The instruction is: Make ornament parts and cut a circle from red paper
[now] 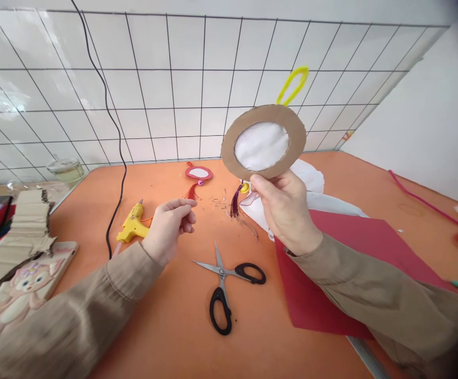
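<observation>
White-tiled wall (221,84) with dark grout along the far side of an orange worktop (165,337). Cardboard ring (231,150) with a white centre held up in the right hand (287,208), clear of the surface, seen against the wall and the far edge. Face turned to the viewer; long axis near level, right end slightly higher. Yellow loop (302,78) points up and rightward from the top rim; yellow bead (245,188) and purple tassel (235,202) hang below the bottom rim.

Right thumb on the front of the rim, fingers behind, closed on it. Left hand (173,223) apart from the ring, fingers half curled, thumb close to forefinger; nothing seen between them, cannot tell if the tips meet.

Small red ring (189,173) near the far edge, its tassel toward the near side. Yellow glue gun (132,226) toward the left edge, nozzle to the far edge, partly masked by the left hand. Black cord (119,142) drops past the wall beside it. Scissors (221,272) spread between the forearms, blades toward the far edge. Right forearm crosses a red sheet (347,247); white cloth (311,176) behind, partly blocked by the right hand.
</observation>
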`<state>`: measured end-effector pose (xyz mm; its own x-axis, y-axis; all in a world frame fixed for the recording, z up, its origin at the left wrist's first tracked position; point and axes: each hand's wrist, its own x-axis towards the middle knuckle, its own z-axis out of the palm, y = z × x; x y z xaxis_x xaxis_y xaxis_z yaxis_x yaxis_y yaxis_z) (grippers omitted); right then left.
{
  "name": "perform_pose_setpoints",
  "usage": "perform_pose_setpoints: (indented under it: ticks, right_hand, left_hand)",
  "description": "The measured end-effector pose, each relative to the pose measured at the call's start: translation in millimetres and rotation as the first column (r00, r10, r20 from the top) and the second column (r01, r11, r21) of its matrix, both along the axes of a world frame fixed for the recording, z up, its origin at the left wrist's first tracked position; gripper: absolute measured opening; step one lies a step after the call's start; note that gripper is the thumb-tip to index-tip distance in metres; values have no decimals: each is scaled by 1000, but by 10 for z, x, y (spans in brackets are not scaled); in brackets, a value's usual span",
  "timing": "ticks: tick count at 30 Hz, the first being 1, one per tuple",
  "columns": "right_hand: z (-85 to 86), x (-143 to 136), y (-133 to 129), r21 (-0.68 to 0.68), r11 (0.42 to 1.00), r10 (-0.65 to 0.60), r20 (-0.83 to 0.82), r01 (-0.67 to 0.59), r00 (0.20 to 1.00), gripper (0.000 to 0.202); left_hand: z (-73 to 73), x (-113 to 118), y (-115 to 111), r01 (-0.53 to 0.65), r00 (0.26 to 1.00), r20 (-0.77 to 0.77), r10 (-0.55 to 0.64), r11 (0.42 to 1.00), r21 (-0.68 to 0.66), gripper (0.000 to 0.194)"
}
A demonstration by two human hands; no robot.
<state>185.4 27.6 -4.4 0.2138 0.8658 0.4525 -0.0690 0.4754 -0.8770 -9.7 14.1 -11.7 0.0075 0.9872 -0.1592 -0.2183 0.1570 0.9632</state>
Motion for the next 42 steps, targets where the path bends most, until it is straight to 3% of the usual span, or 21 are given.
perform_pose_setpoints:
  ticks: [7, 12, 18, 23, 31, 42]
  right_hand:
    - [-24, -30, -10, -115, 991, 61, -77, -70, 995, 22]
    - [-63, -105, -61, -230, 953, 168, -149, -199, 975, 27]
    - [-88, -167, -171, -275, 871, 355, -222, -407, 908, 26]
    - [-94, -179, -193, -288, 828, 414, -264, -481, 871, 27]
    - [-152, -163, -167, -303, 849, 363, -259, -432, 895, 22]
    - [-106, -230, -235, -315, 854, 377, -172, -413, 910, 27]
  left_hand:
    - [-68, 22, -17, 29, 999, -14, -29, 999, -43, 8]
    - [-85, -5, 8, 21, 999, -36, -18, 995, 96, 15]
    - [-20, 17, -33, 268, 963, -98, -249, 909, 321, 19]
    - [10, 56, -80, 346, 938, -82, -337, 896, 277, 17]
    - [37, 64, -121, 310, 951, -67, -302, 926, 217, 13]
    - [45, 64, -102, 374, 927, -59, -372, 895, 244, 22]
